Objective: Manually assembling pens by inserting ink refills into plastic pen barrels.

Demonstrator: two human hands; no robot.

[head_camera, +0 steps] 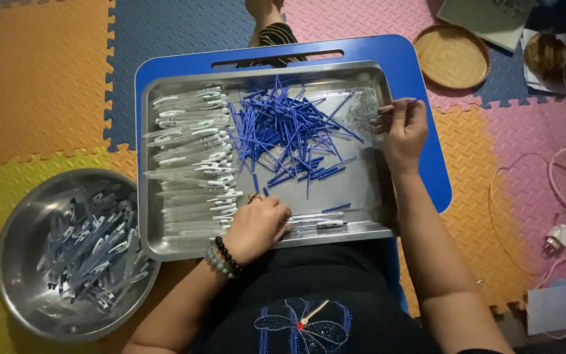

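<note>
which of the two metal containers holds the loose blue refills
The rectangular steel tray on the blue lap table, under both hands; the round bowl on the floor holds assembled pens instead.

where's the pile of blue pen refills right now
In the head view, the blue refills lie mid-tray, between the clear barrels and the right hand.

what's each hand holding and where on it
Left hand grips a clear pen barrel at its end. Right hand pinches something thin at its fingertips; too small to identify.

Bead bracelets (225, 259), black embroidered top (309, 314)
</note>
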